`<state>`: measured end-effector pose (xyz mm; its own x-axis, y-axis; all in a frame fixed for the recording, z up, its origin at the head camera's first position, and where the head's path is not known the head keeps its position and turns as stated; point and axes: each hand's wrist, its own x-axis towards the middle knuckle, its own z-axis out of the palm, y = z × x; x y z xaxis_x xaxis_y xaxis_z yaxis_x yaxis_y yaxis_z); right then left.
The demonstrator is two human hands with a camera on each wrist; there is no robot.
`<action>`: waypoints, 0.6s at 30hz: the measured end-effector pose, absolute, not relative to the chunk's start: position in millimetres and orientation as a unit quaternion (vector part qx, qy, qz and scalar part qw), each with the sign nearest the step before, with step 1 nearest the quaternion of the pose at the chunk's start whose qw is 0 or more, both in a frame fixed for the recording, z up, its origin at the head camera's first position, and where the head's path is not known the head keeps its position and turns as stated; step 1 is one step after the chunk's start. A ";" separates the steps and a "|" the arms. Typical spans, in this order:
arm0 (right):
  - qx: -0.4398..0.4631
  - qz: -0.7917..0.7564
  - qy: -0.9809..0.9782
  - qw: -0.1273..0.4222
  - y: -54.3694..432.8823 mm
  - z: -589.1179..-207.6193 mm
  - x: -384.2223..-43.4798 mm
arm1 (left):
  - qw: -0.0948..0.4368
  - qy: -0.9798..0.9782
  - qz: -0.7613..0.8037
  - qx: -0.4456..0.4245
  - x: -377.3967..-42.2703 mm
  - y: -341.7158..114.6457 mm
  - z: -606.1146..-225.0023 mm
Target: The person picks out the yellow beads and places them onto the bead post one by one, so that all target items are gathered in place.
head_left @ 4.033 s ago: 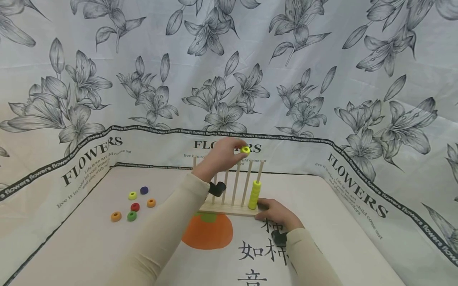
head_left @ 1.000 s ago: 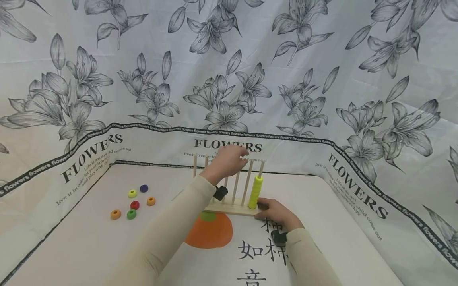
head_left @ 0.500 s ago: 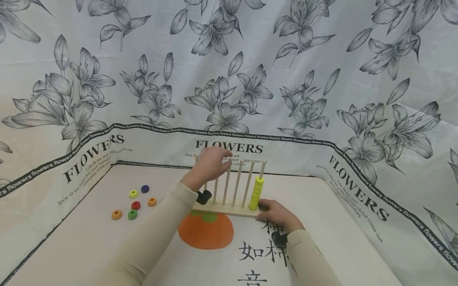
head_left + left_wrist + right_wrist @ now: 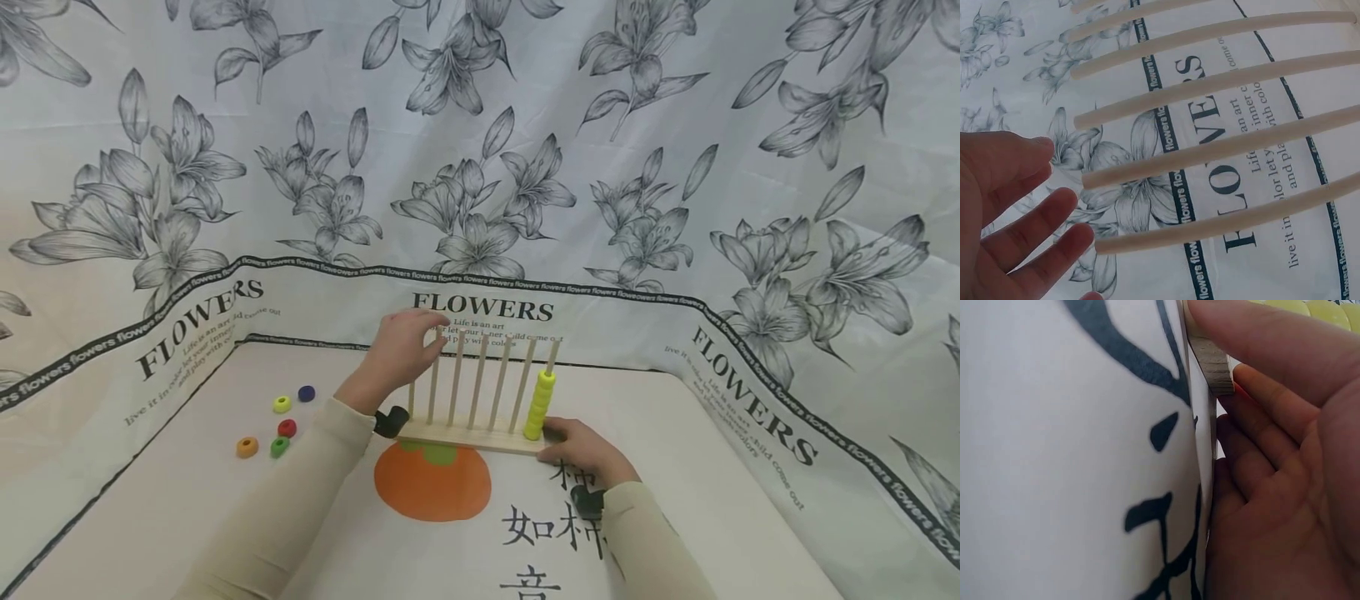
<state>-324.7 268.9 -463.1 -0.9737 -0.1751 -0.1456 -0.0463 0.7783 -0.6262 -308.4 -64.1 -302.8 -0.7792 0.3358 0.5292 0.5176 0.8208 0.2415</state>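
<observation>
A wooden peg rack [image 4: 465, 435] with a row of upright pegs stands on the table in the head view. Its rightmost peg carries a stack of yellow beads [image 4: 539, 406]; the other pegs are bare. My left hand [image 4: 401, 354] hovers beside the tops of the leftmost pegs and holds nothing. In the left wrist view its fingers [image 4: 1038, 228] are spread loosely near the peg tips. With thumb and fingers on either side, my right hand [image 4: 588, 450] grips the right end of the rack's base, whose wooden corner [image 4: 1213, 365] shows in the right wrist view.
Loose beads lie at the left of the table: yellow [image 4: 282, 404], blue [image 4: 307, 393], red [image 4: 287, 427], green [image 4: 280, 447] and orange [image 4: 247, 447]. A flower-printed curtain [image 4: 480, 208] encloses the back and sides. A printed orange persimmon [image 4: 432, 483] lies before the rack.
Four seconds ago my left hand pinched a yellow bead above the rack; the yellow stack is now taller. The emptied hand has moved left along the pegs. My right hand has stayed put.
</observation>
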 end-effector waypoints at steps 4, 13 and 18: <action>-0.060 -0.326 0.938 0.098 270.0 -463.7 -324.1 | 0.255 -0.918 -0.209 -0.223 -304.3 -75.3 -307.3; -0.062 -0.334 0.935 0.099 270.2 -464.8 -325.8 | 0.293 -0.895 -0.235 -0.239 -303.5 -102.2 -323.2; -0.064 -0.328 0.938 0.097 270.0 -463.6 -326.0 | 0.252 -0.908 -0.262 -0.207 -299.4 -120.2 -332.2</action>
